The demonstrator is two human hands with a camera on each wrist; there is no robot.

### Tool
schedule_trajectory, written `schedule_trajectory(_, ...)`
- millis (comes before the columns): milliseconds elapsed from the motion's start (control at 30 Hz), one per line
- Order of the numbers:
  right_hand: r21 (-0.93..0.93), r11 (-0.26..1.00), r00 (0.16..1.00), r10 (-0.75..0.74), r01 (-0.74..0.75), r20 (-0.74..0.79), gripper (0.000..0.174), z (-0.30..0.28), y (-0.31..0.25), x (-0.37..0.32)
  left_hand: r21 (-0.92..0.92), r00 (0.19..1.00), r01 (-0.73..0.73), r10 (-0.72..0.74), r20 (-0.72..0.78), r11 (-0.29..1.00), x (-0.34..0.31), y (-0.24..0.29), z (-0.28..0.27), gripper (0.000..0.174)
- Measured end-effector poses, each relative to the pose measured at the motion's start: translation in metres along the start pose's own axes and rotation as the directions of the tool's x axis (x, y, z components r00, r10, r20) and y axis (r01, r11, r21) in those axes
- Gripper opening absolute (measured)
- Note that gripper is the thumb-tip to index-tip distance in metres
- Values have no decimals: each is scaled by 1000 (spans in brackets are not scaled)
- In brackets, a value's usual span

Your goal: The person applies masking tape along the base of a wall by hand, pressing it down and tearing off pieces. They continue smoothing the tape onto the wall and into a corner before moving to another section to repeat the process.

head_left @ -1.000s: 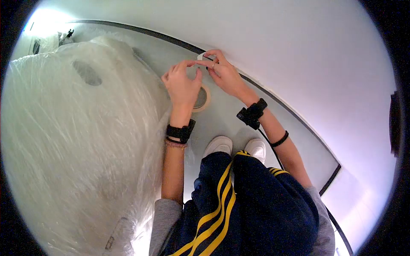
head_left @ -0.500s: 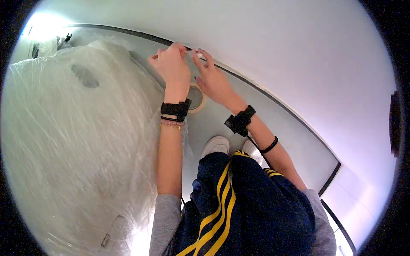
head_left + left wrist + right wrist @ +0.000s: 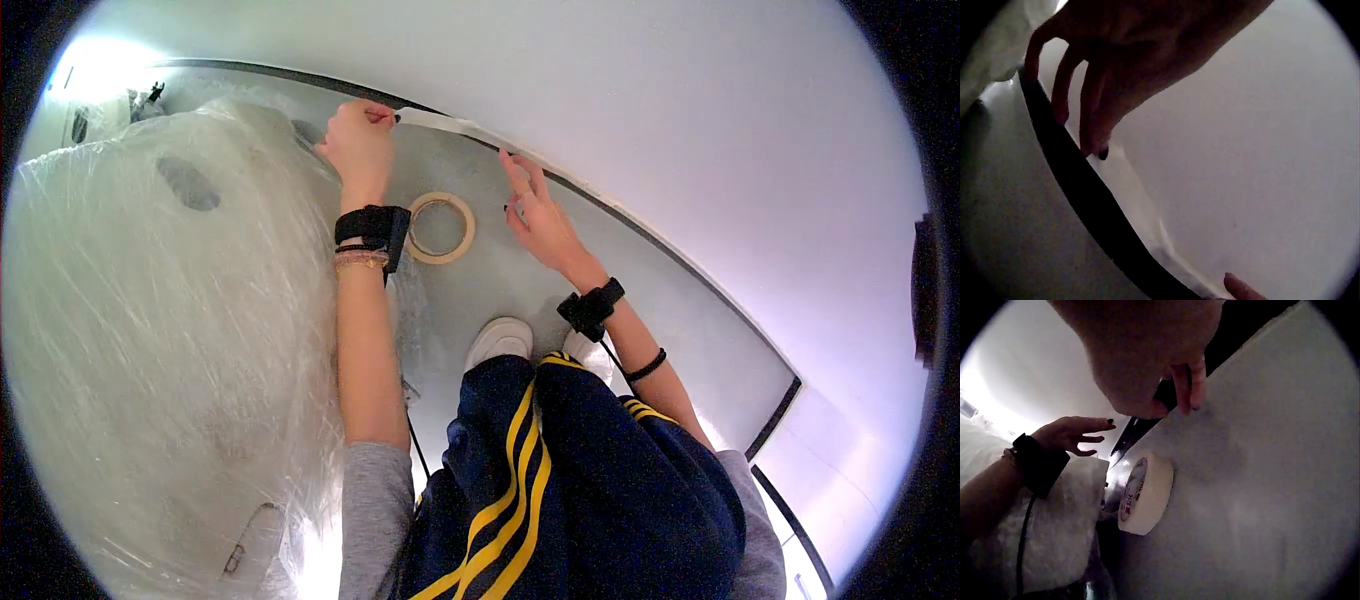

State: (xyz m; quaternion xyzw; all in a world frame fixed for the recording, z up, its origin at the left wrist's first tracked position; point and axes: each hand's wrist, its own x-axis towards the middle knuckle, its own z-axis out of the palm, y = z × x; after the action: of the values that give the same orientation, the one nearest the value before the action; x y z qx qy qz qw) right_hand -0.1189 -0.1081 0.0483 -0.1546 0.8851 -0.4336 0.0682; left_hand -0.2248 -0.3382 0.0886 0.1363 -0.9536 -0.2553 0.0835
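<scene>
A strip of pale tape (image 3: 440, 122) runs along the foot of the white wall, just above the black edging (image 3: 1085, 187). My left hand (image 3: 360, 148) pinches its left end between thumb and fingertips; the left wrist view shows these fingertips (image 3: 1092, 147) close over the edging. Farther right along the wall is my right hand (image 3: 543, 222), its index finger reaching to the strip's right part and the other fingers loosely bent. On the grey floor between my forearms lies a roll of masking tape (image 3: 467, 230), printed on its inner side.
A bulky thing wrapped in clear plastic film (image 3: 200, 330) fills the left side, close beside my left arm. The white wall (image 3: 700, 150) curves along the front and right. My shoes (image 3: 500, 342) stand on the floor (image 3: 470, 290) below the roll.
My left hand has moved left along the wall with the tape end, and the strip now stretches out between the hands. My right hand has shifted right. The roll is now uncovered.
</scene>
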Motion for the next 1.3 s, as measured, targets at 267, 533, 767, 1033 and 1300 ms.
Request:
schedule_trajectory(267,9,1000,999,-26,26,31,69,9,7,-7,-46,994,97,-94,54,994,6,2,-11,8)
schedule_trajectory(533,72,992,975,-83,100,-205,42,23,30,-28,24,991,7,-3,-130,1000,-1,10,12,4)
schedule_trajectory(767,77,992,973,-78,97,-217,41,27,32,-31,91,995,-24,33,-97,996,0,11,15,12)
schedule_trajectory(1033,-51,997,976,-73,63,-205,39,26,40,-31,136,977,-47,74,-199,990,-11,13,22,9)
schedule_trajectory(1300,-81,995,975,-73,57,-212,38,18,31,-28,121,954,-29,64,-292,992,-35,22,0,7)
